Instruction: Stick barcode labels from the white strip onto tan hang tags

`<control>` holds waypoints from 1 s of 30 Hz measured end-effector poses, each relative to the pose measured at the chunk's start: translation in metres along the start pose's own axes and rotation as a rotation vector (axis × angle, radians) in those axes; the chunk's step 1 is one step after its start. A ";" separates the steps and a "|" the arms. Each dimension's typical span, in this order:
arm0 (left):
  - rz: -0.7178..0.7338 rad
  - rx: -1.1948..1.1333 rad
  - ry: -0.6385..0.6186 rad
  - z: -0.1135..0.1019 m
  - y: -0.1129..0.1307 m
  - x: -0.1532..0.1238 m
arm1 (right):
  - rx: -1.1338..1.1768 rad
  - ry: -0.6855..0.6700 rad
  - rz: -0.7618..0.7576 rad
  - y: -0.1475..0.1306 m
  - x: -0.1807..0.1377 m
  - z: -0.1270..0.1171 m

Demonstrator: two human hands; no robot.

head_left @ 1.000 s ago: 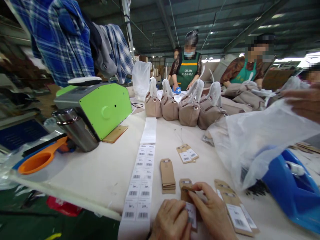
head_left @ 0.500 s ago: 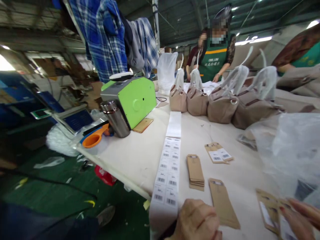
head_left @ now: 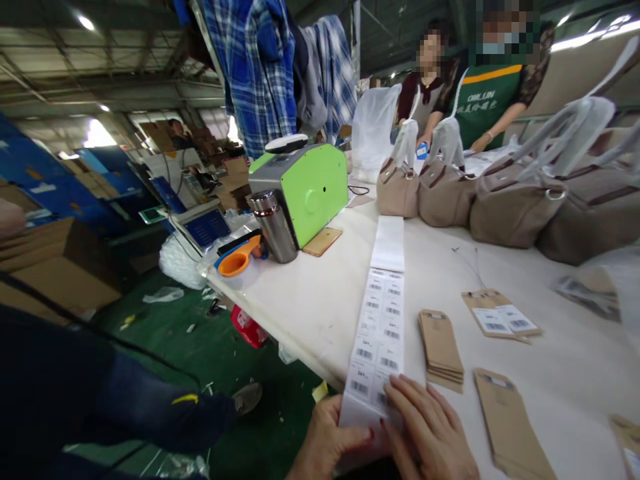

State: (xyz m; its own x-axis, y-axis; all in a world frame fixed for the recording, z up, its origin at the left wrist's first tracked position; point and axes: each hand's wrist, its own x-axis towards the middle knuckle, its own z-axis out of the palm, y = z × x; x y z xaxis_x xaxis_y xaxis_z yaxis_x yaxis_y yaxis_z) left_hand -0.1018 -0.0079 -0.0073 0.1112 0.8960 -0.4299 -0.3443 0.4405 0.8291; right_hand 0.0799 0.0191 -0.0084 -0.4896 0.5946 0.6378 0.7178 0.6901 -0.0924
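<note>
White tabletop (head_left: 310, 300) bearing a green label printer (head_left: 313, 190). Barcode label strip (head_left: 380, 333) runs from printer side to the near edge. Left hand (head_left: 327, 443) pinches the strip's end; right hand (head_left: 433, 433) lies flat on it, grip released. Kraft tag stack (head_left: 440, 343) just beside.

Pale worktable (head_left: 310, 300), carrying at centre a strip of barcode labels (head_left: 380, 327) running from 12 toward 6 o'clock. At 10 o'clock: green label dispenser (head_left: 305, 190), steel flask (head_left: 274, 225), orange scoop (head_left: 239, 257), tan card (head_left: 322, 241). At 1 o'clock: row of taupe handbags (head_left: 495, 200). At 3 to 5 o'clock: stack of kraft hang tags (head_left: 441, 340), labelled tags (head_left: 500, 319), single tag (head_left: 513, 423).
</note>
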 end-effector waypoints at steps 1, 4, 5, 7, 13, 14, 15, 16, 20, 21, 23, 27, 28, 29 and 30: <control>-0.007 -0.007 -0.033 0.005 0.005 0.000 | -0.002 -0.014 0.013 -0.002 0.001 0.002; -0.009 -0.029 -0.105 0.014 0.015 0.000 | -0.004 -0.060 0.028 -0.005 -0.001 0.004; -0.010 -0.041 -0.123 0.015 0.017 0.000 | -0.001 -0.068 0.036 -0.005 -0.002 0.004; 0.004 -0.083 -0.143 0.018 0.019 -0.001 | 0.015 -0.080 0.073 -0.004 -0.003 0.002; 0.008 -0.142 -0.162 0.024 0.024 0.000 | 0.117 -0.099 0.171 0.001 -0.001 -0.002; 0.005 -0.135 -0.163 0.024 0.024 0.000 | 0.132 -0.108 0.187 0.001 -0.001 -0.002; 0.003 -0.126 -0.172 0.023 0.024 0.001 | 0.146 -0.117 0.201 0.002 -0.001 -0.001; 0.004 -0.117 -0.183 0.023 0.023 0.002 | 0.158 -0.124 0.216 0.003 -0.001 -0.001; 0.012 -0.053 -0.192 0.014 0.018 0.004 | 0.227 -0.112 0.263 0.003 -0.002 0.002; 0.007 -0.016 -0.175 0.011 0.017 0.004 | 0.257 -0.099 0.283 0.002 -0.002 0.003; -0.002 0.069 -0.131 0.004 0.012 0.004 | 0.325 -0.057 0.374 -0.001 -0.002 0.003; 0.057 0.249 -0.034 -0.011 0.001 0.000 | 0.405 0.087 0.655 -0.004 -0.001 0.000; 0.110 0.330 0.028 -0.015 -0.002 -0.002 | 0.397 0.127 0.646 -0.003 -0.001 -0.002; 0.203 0.437 0.131 -0.019 -0.006 -0.005 | 0.366 0.165 0.576 -0.002 -0.002 -0.004; 0.343 0.564 0.272 -0.021 -0.009 -0.008 | 0.310 0.204 0.464 -0.001 -0.003 -0.007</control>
State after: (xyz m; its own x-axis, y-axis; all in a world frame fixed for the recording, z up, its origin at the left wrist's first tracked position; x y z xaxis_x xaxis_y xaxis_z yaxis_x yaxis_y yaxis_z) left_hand -0.1198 -0.0202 -0.0185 -0.1785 0.9760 -0.1245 0.2251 0.1637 0.9605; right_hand 0.0845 0.0140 -0.0054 -0.0317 0.7927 0.6088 0.6412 0.4833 -0.5960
